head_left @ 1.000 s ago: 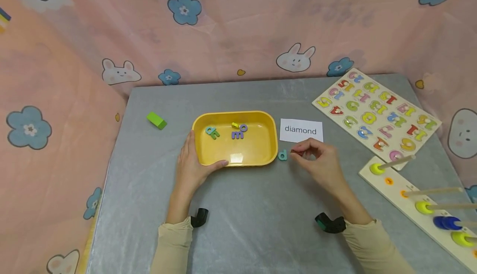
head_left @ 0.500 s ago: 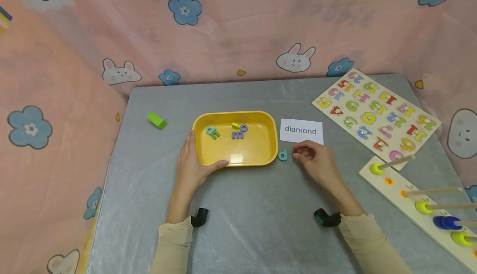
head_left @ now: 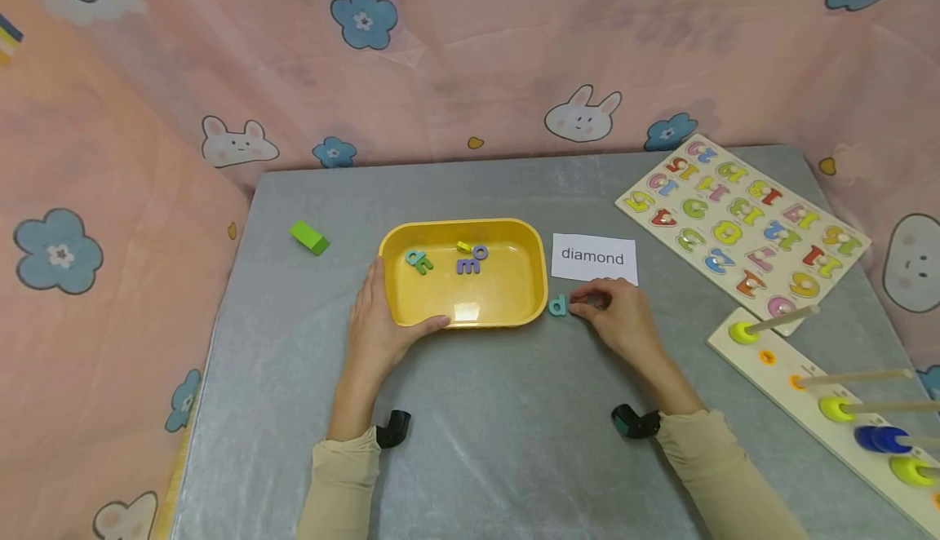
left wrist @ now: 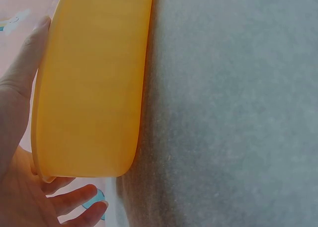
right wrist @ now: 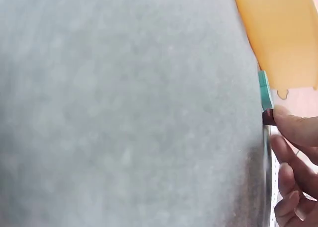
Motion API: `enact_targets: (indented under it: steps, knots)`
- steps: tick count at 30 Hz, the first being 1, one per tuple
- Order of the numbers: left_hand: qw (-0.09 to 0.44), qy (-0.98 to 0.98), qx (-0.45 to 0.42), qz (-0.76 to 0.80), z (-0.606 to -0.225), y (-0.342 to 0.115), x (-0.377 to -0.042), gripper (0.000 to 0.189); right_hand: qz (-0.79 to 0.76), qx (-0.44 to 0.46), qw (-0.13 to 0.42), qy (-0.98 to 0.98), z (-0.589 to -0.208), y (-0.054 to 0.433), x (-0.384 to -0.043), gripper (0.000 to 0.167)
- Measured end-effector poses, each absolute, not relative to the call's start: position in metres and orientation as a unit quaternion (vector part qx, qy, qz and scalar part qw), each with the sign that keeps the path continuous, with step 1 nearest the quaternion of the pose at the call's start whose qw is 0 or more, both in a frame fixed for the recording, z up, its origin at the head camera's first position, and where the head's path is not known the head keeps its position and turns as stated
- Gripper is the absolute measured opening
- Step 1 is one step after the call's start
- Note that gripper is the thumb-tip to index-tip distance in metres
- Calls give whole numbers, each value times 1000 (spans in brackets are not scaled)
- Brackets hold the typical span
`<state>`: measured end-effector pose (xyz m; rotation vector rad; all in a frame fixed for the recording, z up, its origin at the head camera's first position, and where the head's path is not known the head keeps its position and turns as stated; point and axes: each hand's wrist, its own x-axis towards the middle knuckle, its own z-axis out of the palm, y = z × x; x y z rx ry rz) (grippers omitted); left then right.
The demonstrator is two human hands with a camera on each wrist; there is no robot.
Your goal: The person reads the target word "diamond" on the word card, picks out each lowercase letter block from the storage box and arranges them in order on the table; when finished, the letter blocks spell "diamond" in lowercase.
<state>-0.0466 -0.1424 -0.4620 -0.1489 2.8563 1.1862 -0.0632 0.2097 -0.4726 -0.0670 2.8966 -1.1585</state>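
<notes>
My left hand (head_left: 376, 320) holds the near left corner of a yellow tray (head_left: 507, 295), thumb at the front rim and fingers along the left side. Inside the tray lie a teal letter (head_left: 414, 257), a green n (head_left: 423, 265), a small yellow piece (head_left: 463, 247), a purple o (head_left: 480, 253) and a purple m (head_left: 467, 267). Right of the tray, on the cloth, lies a teal letter d (head_left: 557, 306). Beside it my right hand (head_left: 620, 316) pinches a small dark red piece (right wrist: 268, 117) between thumb and finger; its shape is mostly hidden.
A white card (head_left: 593, 258) reading "diamond" lies behind my right hand. Further right are a number puzzle board (head_left: 734, 230) and a white pegboard (head_left: 782, 385) with upright rods and coloured rings. A green block (head_left: 309, 237) sits left of the tray, on the grey tablecloth (head_left: 470, 442).
My right hand shifts slightly right, then comes back left, bringing its fingertips close beside the teal d. The left hand and tray stay put.
</notes>
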Motion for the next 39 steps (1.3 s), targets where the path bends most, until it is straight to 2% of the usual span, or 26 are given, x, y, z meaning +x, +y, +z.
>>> enact_targets:
  steps: [10, 14, 19, 23, 27, 31, 35, 39]
  knots:
    - [24, 922, -48, 383, -461, -142, -46, 142, -335, 5, 4, 942, -466, 199, -64, 29]
    - [26, 924, -47, 378, -461, -142, -47, 141, -336, 15, -5, 942, -460, 191, -61, 25]
    - [26, 923, -46, 381, -461, -142, -46, 141, -367, 8, -57, 929, -447, 177, -61, 15]
    - [24, 922, -47, 383, -461, -142, -46, 141, -403, -33, -70, 912, -435, 161, -63, 20]
    - [25, 923, -47, 382, -461, -142, -47, 141, -417, -71, -50, 905, -433, 141, -64, 25]
    - [29, 923, -48, 380, -462, -142, -47, 141, -408, -102, -5, 907, -432, 120, -64, 30]
    - [30, 924, -49, 379, -461, -142, -47, 142, -392, -140, 49, 908, -433, 101, -69, 45]
    - [30, 925, -49, 376, -461, -143, -47, 142, -363, -167, 78, 913, -437, 86, -83, 57]
